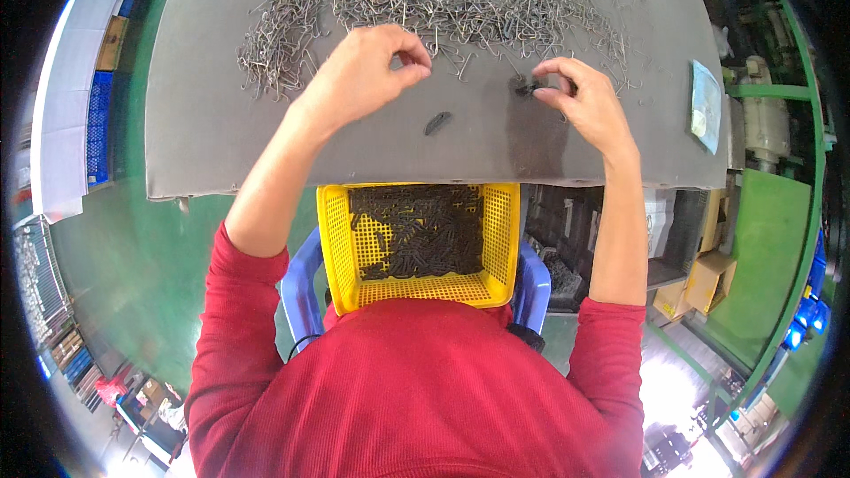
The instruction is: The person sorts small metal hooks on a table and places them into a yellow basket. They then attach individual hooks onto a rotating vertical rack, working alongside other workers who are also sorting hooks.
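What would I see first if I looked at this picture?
First, the bright yellow basket of small dark pieces on the person's lap, below the grey table. Next, the tangled heap of thin metal wire clips along the table's far side. The left hand and right hand pinch small pieces just in front of it.

A heap of wire clips (425,0) lies along the far part of the table (221,142). A lone piece (437,122) lies nearer, between the left hand (363,71) and right hand (580,97). Below the table's near edge sits a basket (332,239) with parts (416,230) in it.
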### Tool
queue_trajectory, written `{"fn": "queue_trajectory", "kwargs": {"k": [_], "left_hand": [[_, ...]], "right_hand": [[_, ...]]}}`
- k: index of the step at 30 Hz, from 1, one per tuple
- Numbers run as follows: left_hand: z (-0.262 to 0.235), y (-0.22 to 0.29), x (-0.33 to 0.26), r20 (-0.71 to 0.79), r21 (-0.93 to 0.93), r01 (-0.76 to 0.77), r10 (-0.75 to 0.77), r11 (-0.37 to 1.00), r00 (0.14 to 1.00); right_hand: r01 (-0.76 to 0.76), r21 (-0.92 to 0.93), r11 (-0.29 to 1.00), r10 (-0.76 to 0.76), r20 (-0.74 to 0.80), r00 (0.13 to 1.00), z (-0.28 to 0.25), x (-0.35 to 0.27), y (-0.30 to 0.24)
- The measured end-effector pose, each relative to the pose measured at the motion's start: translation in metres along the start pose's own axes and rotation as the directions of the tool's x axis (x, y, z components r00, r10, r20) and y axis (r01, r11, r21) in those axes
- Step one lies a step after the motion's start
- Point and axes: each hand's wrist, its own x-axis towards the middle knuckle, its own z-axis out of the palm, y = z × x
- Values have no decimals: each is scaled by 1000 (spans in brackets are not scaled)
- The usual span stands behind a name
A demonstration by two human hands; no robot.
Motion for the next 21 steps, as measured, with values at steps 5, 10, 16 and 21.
{"fn": "queue_trajectory", "kwargs": {"k": [5,10,16,21], "left_hand": [[45,7,-31,-11,204,-11,13,979,1000],[49,28,-68,423,186,-142,51,972,905],[12,28,-26,304,38,-120,102,992,947],[36,-8,50,-302,293,-197,286,935,909]], "right_hand": [[38,-180,983,-34,22,999,22,-2,-17],[222,-161,962,-179,249,952,56,-47,-56],[246,114,962,-258,103,961,33,-23,-60],[-50,-142,989,-5,-362,932,33,51,-40]]}}
